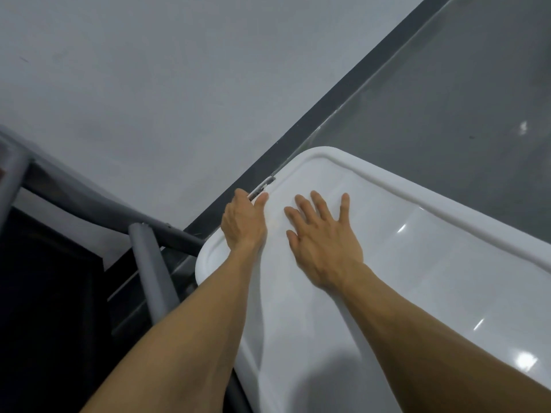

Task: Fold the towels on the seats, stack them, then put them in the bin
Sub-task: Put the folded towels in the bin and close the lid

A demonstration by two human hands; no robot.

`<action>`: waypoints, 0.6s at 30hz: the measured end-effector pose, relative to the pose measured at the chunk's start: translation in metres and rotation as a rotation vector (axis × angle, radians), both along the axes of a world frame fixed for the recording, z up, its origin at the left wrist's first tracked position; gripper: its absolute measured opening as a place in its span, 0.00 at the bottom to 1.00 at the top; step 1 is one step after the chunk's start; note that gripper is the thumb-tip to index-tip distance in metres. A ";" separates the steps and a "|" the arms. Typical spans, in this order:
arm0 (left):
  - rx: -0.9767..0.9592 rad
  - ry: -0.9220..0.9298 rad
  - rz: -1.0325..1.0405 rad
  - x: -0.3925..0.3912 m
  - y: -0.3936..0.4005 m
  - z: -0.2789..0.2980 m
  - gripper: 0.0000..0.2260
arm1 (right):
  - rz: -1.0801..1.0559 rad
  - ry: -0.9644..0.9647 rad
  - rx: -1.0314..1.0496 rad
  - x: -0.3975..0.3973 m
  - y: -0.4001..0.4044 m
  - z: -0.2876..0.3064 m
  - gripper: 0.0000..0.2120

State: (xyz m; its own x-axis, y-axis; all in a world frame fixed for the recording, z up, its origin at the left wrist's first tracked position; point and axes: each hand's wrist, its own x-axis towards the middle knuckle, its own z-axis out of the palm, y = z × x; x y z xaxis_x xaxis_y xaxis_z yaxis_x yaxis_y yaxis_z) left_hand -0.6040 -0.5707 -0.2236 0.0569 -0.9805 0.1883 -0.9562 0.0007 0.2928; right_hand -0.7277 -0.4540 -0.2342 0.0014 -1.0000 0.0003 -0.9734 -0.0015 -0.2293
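Both our hands sit at the near-left corner of the white bin lid (402, 263): left hand (243, 223) curls over its edge by a small latch (264, 186), right hand (323, 236) lies flat, fingers spread. Its long axis runs away rightward; no towels show.

Glossy white plastic lid (387, 263); matt grey metal tubing (152, 269).

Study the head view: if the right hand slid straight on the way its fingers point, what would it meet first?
The right hand lies flat on the white lid, fingers pointing up-frame. It would probably first meet the lid's raised rim, then the grey floor beyond; depth is hard to judge.
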 end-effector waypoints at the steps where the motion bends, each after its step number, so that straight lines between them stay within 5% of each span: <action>1: -0.021 0.008 -0.002 -0.001 0.001 0.001 0.15 | 0.001 0.001 -0.002 0.000 0.000 0.000 0.28; 7: -0.136 -0.202 -0.044 -0.010 0.009 -0.001 0.13 | 0.008 0.010 0.017 -0.002 0.000 0.001 0.28; 18: 0.655 -0.173 -0.213 -0.016 0.167 0.053 0.29 | 0.054 -0.069 0.256 -0.038 0.102 0.052 0.27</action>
